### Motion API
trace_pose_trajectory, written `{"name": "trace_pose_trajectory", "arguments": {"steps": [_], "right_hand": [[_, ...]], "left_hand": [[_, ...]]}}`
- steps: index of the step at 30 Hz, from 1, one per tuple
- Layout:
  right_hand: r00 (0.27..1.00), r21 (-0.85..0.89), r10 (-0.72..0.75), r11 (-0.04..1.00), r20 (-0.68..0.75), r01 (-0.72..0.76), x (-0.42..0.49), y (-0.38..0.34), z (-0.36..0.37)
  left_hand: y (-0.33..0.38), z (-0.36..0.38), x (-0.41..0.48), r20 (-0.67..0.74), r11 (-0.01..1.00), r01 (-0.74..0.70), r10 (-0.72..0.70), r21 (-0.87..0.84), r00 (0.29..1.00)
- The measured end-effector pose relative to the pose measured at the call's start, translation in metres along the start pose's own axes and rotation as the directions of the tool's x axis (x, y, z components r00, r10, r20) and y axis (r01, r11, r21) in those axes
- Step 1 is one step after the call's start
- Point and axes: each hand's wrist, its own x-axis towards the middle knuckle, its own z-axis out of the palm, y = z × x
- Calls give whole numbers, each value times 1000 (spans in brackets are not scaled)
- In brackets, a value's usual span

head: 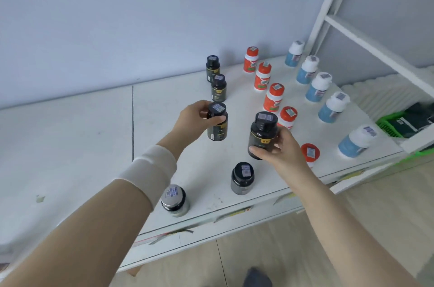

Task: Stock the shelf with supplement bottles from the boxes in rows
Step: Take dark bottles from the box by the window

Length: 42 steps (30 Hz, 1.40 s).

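Supplement bottles stand in three rows on a white shelf board (178, 108): black ones on the left, orange ones (273, 97) in the middle, blue ones with white caps (318, 87) on the right. My left hand (196, 119) grips the third black bottle (217, 122) of the black row by its cap and shoulder, standing behind two others (218, 87). My right hand (280, 147) holds another black bottle (262, 134) lifted above the board. Two more dark-capped bottles, a grey one (242, 177) and a pale one (175, 200), stand near the front edge.
A white shelf frame upright (328, 0) rises at the right. A green basket (397, 126) with dark items sits lower right, beyond the board. Wooden floor (258, 251) lies below the front edge. A wall (117, 17) backs the board.
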Motion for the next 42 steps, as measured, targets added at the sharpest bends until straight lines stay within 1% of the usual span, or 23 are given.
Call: {"name": "trace_pose_trajectory", "arguments": {"steps": [4, 7, 9, 13, 15, 18, 20, 29, 31, 34, 36, 37, 39, 40, 42], "right_hand": [[997, -109, -16, 994, 73, 24, 39, 19, 0], [988, -217, 1, 976, 157, 34, 59, 35, 10], [979, -258, 7, 965, 205, 47, 67, 41, 17], [976, -298, -32, 950, 213, 96, 82, 48, 29], [972, -330, -44, 936, 231, 121, 86, 53, 33], [969, -325, -31, 939, 244, 111, 88, 62, 34], [969, -319, -33, 941, 246, 113, 88, 65, 33], [961, -336, -43, 932, 272, 137, 90, 67, 33], [950, -336, -17, 933, 313, 127, 91, 63, 32], [933, -293, 35, 953, 358, 77, 90, 54, 24], [933, -292, 38, 954, 358, 73, 87, 46, 16], [936, -309, 18, 946, 351, 98, 86, 41, 12], [940, -373, -44, 911, 339, 177, 83, 27, 6], [939, -421, -82, 879, 333, 226, 82, 18, 3], [924, -534, -178, 772, 338, 344, 80, -3, 1]], "left_hand": [[-2, 13, 31, -39, 997, 36, -34, 69, 999], [-7, 18, 49, -48, 995, 66, -63, 79, 997], [-10, 22, 58, -27, 994, 65, -63, 86, 998], [-14, 27, 74, 35, 996, 37, -39, 77, 999], [-21, 28, 76, 69, 994, 39, -46, 100, 997], [-33, 30, 76, 103, 995, 51, -59, 80, 993], [-38, 31, 77, 107, 998, 51, -55, 42, 993], [-41, 36, 76, 134, 999, 54, -52, -10, 990], [-37, 35, 72, 164, 996, 63, -72, 60, 984], [-28, 24, 62, 201, 973, 61, -107, 223, 974], [-18, 10, 50, 173, 918, 40, -117, 394, 978], [-12, 2, 42, 152, 865, 25, -116, 501, 982], [0, -14, 21, 103, 720, 5, -106, 694, 989], [6, -21, 8, 78, 645, -1, -92, 764, 993], [15, -33, -22, 33, 485, 1, -60, 874, 998]]}}
